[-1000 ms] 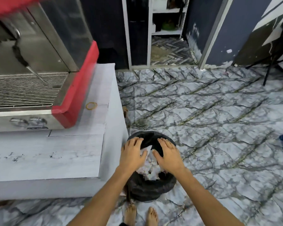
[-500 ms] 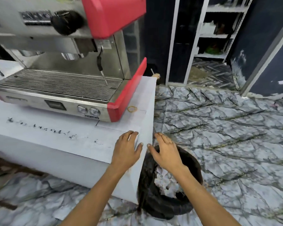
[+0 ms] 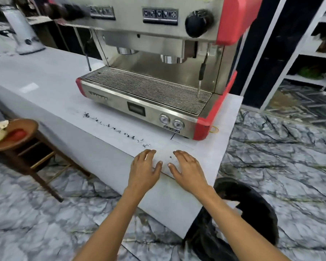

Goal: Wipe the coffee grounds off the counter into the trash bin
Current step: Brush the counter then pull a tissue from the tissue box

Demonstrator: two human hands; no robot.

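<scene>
A thin trail of dark coffee grounds (image 3: 117, 128) runs across the white counter (image 3: 51, 87) in front of the espresso machine. My left hand (image 3: 145, 168) and my right hand (image 3: 186, 170) lie side by side over the counter's front edge, fingers straight, holding nothing. A few specks lie between them. The trash bin (image 3: 252, 213), lined with a black bag, stands on the floor at the counter's right corner, below my right forearm, with white paper inside.
The red and steel espresso machine (image 3: 158, 81) fills the back of the counter, with a yellow rubber band (image 3: 214, 129) at its right foot. A wooden stool (image 3: 17, 140) carrying a banana peel stands at the left. A white grinder base (image 3: 24, 32) sits far left.
Both hands rose from the trash bin to the counter's front edge. The view swung left, so the whole machine and the trail of grounds now show.
</scene>
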